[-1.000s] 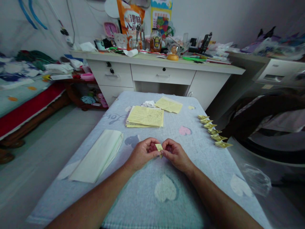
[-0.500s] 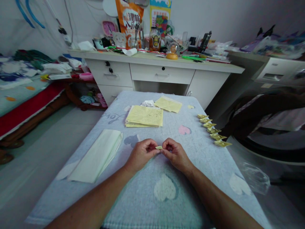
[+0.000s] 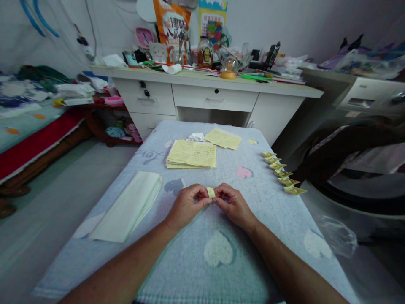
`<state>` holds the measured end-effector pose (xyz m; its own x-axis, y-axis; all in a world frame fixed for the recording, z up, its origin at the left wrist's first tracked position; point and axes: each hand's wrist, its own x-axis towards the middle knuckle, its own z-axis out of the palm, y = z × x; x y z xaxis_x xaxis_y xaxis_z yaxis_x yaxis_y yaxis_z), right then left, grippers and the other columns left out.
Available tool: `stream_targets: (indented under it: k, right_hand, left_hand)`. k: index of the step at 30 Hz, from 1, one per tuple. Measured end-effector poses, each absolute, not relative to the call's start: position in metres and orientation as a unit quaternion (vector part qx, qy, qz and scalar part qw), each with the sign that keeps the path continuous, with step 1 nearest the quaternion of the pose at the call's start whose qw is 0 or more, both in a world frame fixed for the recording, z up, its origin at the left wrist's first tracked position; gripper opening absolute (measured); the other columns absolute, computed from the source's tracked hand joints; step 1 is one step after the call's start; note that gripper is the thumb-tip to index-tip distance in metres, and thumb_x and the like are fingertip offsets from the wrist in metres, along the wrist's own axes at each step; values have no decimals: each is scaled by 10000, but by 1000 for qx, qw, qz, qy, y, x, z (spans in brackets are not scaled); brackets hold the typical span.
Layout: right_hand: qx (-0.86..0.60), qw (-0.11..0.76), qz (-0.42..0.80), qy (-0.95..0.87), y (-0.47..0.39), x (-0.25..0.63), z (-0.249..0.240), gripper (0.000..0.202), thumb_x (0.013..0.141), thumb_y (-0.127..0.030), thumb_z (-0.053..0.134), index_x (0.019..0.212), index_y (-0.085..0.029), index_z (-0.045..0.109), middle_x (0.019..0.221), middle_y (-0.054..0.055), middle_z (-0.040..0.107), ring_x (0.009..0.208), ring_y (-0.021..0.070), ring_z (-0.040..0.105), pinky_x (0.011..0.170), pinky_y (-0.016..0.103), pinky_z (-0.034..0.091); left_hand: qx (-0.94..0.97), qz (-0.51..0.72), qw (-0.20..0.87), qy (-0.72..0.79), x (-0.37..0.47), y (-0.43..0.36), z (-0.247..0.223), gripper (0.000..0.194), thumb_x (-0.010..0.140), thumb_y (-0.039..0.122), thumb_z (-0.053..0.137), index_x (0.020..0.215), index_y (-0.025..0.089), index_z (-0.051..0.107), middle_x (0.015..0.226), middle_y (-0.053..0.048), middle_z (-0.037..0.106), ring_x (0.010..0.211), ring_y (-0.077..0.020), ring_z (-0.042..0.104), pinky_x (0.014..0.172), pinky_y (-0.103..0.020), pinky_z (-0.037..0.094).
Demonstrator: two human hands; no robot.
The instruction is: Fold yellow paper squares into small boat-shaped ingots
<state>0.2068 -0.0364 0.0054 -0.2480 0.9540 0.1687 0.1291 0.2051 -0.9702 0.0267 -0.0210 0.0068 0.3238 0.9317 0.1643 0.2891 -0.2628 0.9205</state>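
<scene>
A small folded piece of yellow paper (image 3: 211, 193) is pinched between my two hands above the middle of the cloth-covered table. My left hand (image 3: 189, 203) grips its left side with thumb and fingers, and my right hand (image 3: 232, 204) holds the right side the same way. Fingers cover much of the paper. Beyond my hands lies a stack of yellow paper sheets (image 3: 192, 154), some with writing. Several folded yellow paper boats (image 3: 288, 181) stand in a row along the table's right edge.
A folded pale cloth or paper (image 3: 129, 207) lies left of my hands. Behind the stack are a crumpled white tissue (image 3: 196, 137) and another yellow sheet (image 3: 224, 138). A cluttered white desk (image 3: 190, 78) borders the far side; a washing machine (image 3: 367, 97) stands at right.
The folded yellow paper has tipped up between my fingers, so more of its face shows. Both hands stay in nearly the same place.
</scene>
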Motion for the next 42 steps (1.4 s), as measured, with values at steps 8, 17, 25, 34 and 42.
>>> stream_targets:
  k: [8, 17, 25, 34, 42]
  right_hand:
    - [-375, 442, 591, -561, -34, 209, 10, 281, 743, -436, 717, 780, -179, 611, 737, -12, 543, 698, 122, 494, 683, 254, 385]
    - [-364, 443, 636, -516, -35, 211, 13, 269, 717, -411, 749, 796, -186, 625, 725, -19, 578, 694, 119, 513, 712, 255, 403]
    - [-353, 447, 655, -497, -35, 211, 10, 279, 698, -394, 769, 791, -178, 618, 731, -19, 590, 695, 119, 528, 740, 268, 414]
    - [-349, 446, 673, -475, -35, 210, 14, 293, 678, -371, 788, 783, -181, 592, 721, -25, 592, 673, 109, 529, 692, 246, 411]
    - [-321, 444, 708, -445, -36, 210, 14, 302, 676, -329, 795, 831, -169, 590, 732, -19, 593, 651, 96, 527, 643, 222, 399]
  left_hand:
    - [648, 394, 492, 429, 31, -21, 7, 219, 715, 308, 731, 763, 161, 576, 705, 15, 625, 667, -118, 575, 646, -219, 444]
    - [609, 388, 570, 393, 31, -19, 10, 266, 680, 289, 752, 845, 158, 590, 787, -3, 640, 705, -120, 586, 644, -220, 447]
    - [588, 372, 615, 370, 30, -16, 7, 309, 684, 291, 756, 928, 143, 636, 775, -6, 625, 678, -108, 566, 613, -212, 443]
    - [596, 383, 594, 382, 31, -18, 8, 292, 703, 317, 743, 910, 146, 626, 746, 11, 602, 664, -100, 540, 593, -198, 422]
    - [598, 376, 595, 383, 34, -19, 8, 271, 702, 304, 746, 883, 147, 619, 756, 13, 614, 681, -105, 560, 611, -201, 432]
